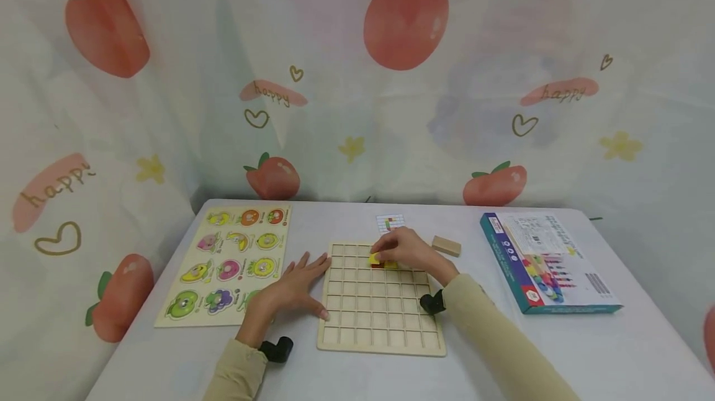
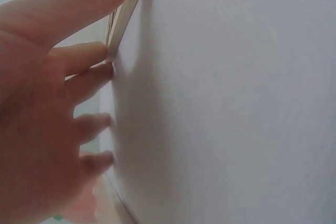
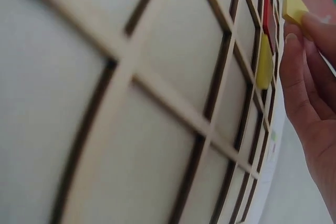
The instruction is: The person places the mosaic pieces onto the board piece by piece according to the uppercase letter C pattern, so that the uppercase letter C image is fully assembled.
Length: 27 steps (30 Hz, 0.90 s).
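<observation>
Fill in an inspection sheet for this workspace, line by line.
Surface: white tabletop.
Job's things: wooden grid board, with a red tile and yellow tile on it; second yellow tile, held; gridded card beyond.
Clutter: wooden block, fruit puzzle board, teal-edged box.
Grips: left hand, fingers spread, rests against the grid board's left edge; right hand pinches the second yellow tile.
Cables: nothing seen.
Surroundings: curtain printed with red fruit, hearts and "happy".

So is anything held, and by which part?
The right hand pinches a yellow piece near one edge; the left hand touches the grid board but holds nothing.
</observation>
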Available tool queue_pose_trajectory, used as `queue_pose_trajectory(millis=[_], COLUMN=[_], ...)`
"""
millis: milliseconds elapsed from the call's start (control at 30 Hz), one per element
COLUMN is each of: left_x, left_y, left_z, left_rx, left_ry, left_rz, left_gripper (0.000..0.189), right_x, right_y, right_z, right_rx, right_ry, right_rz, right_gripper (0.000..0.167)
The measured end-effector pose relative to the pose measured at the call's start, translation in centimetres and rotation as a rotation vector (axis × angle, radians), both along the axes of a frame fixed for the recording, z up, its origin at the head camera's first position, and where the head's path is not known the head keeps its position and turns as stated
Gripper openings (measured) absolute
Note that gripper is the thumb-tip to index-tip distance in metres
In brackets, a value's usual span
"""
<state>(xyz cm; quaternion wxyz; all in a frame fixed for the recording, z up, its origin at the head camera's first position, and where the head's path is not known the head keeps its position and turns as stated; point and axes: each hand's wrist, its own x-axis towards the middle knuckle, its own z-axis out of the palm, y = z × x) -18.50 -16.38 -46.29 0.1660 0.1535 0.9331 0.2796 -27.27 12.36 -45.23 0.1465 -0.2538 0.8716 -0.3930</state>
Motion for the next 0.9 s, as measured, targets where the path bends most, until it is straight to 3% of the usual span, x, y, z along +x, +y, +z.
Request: queue_pose_trajectory(millis=[400, 900], left_x=[0.0, 0.0], left_y=[0.0, -0.1], left_z=[0.1, 0.1], left_rx=[0.017, 0.020], left_ry=[-0.018, -0.013], left_rz=[-0.003, 0.000], left_gripper=[0.111, 0.111], right_x=[-0.2, -0.3], right_y=[-2.0, -2.4], right_z=[-0.2, -0.4], right_rx=[-0.001, 0.047], right_ry=[-0.048, 0.048], right_rz=[0.027, 0.065], right_gripper=[0.011, 0.013])
